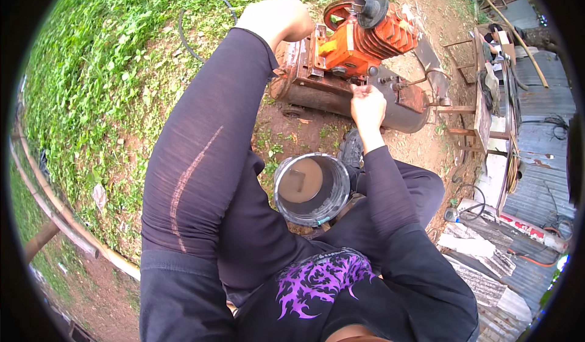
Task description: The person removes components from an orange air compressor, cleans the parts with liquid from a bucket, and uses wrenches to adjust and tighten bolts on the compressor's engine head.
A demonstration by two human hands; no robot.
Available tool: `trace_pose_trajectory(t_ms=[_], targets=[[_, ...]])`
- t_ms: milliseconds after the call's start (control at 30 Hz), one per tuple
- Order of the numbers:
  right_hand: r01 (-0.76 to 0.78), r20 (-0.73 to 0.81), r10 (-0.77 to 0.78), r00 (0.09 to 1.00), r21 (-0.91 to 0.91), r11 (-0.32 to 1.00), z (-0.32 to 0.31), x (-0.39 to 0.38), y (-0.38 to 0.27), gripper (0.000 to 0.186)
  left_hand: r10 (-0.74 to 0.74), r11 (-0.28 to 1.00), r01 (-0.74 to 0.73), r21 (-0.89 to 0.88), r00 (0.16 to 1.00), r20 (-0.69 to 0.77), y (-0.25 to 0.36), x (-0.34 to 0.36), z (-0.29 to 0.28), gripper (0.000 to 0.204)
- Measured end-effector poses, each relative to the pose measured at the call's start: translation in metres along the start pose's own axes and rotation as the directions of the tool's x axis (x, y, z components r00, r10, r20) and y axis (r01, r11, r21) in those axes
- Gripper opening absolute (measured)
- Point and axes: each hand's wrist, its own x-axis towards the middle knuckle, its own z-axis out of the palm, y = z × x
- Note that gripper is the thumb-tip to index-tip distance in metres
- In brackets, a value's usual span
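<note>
A rusty air compressor lies on bare earth: an orange finned pump (350, 43) with a dark pulley wheel (372, 7) sits on a grey-brown tank (399, 110). My left hand (277, 16) is a closed fist at the tank's left end; what is under it is hidden. My right hand (367, 103) pinches a small fitting at the pump's base, on top of the tank. Both arms wear dark sleeves.
A bucket (278, 190) of muddy brown water stands by my shoe (351, 149), just below the tank. A black hose (183, 34) lies in the grass on the left. A wooden frame (481, 107) and corrugated metal sheets (542, 147) fill the right side.
</note>
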Motion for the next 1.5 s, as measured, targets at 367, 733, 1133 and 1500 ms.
trace_pose_trajectory(t_ms=[367, 733, 1133, 1500], targets=[[-0.128, 0.095, 0.123, 0.988, 0.054, 0.99, -0.004, -0.009, 0.011, 0.025, -0.089, 0.993, 0.093, -0.071, 0.995, 0.051, -0.001, -0.014, -0.021, 0.039], [-0.167, -0.073, 0.168, 0.983, 0.017, 0.986, -0.023, 0.014, 0.059, 0.026, -0.073, 0.997, 0.075, -0.015, 0.993, 0.09, 0.008, 0.006, 0.004, 0.039], [-0.026, 0.157, 0.003, 0.988, 0.145, 0.989, -0.02, 0.021, 0.004, 0.024, -0.007, 0.999, 0.0, 0.052, 0.989, 0.145, 0.011, 0.017, 0.005, 0.039], [-0.019, 0.265, -0.041, 0.963, 0.22, 0.975, -0.072, 0.056, 0.057, 0.026, -0.09, 0.996, 0.088, 0.019, 0.971, 0.221, 0.009, 0.01, 0.0, 0.044]])
